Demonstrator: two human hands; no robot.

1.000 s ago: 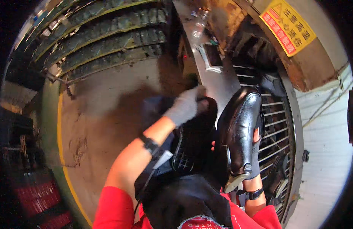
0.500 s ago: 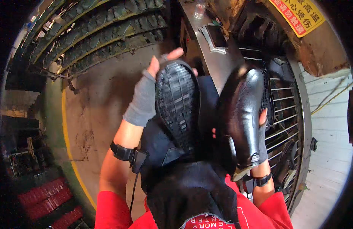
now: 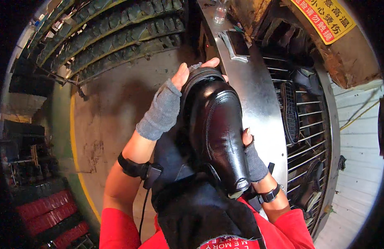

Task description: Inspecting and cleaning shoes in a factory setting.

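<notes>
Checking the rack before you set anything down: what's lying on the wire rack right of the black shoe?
A ribbed black sole and dark shoes lie on the wire rack. The right hand and black shoe cover its near part.

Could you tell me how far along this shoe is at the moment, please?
Done: the black shoe is off the wire rack, its upper glossy. In hand: the left hand cups the toe with a sole pressed under it, while the right hand grips the heel end. Left: another sole and shoe lie on the rack.
</notes>
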